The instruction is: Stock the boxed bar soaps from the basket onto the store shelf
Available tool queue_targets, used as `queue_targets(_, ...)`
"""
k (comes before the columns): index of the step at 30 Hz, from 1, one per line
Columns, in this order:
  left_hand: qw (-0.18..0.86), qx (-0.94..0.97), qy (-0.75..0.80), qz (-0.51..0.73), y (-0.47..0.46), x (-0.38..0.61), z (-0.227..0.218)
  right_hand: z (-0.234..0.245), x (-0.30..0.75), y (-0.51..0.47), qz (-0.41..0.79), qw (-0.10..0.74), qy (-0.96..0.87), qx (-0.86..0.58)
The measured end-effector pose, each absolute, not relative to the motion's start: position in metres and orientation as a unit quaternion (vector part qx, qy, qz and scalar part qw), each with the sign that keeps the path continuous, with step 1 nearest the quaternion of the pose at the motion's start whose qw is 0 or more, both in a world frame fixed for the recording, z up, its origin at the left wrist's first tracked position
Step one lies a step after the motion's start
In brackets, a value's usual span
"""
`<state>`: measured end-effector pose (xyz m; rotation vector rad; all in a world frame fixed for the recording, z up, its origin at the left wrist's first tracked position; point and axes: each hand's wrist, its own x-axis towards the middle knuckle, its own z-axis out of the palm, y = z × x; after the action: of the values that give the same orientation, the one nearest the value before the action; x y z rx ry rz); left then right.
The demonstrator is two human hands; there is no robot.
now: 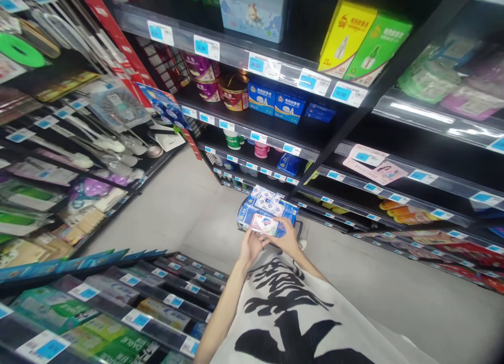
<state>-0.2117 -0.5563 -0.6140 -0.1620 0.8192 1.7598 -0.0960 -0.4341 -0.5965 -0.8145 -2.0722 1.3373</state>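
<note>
A small white box with a blue-and-red logo [264, 225], which looks like a boxed soap bar, is held in front of my body. My left hand [251, 245] grips its left end and lower edge. Around its right end, the fingers of my right hand [287, 235] are closed. Just beyond and beneath the hands stands a cart or basket with a dark frame [300, 230], largely covered by its load. On it lie several similar white boxes [264, 197] and blue packs [244, 213].
Ahead rises a black shelf unit with tubs [233, 93], blue boxes [288, 106] and yellow and green boxes [346, 36]. Kitchen utensils hang on the left rack [90, 138]. A lower-left shelf holds toothpaste-like cartons [106, 335]. Grey floor [165, 206] runs between the shelves.
</note>
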Motion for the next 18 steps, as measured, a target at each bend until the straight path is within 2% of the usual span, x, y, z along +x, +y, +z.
queue_targets(9, 0.558, -0.087, 0.342, 0.751, -0.560, -0.212, -0.616, -0.592, -0.096, -0.439, 0.502, 0.261, -0.758, -0.325)
queue_targets(18, 0.437, -0.057, 0.473, 0.763, -0.556, -0.217, -0.626, -0.594, -0.096, -0.437, 0.513, 0.257, -0.747, -0.336)
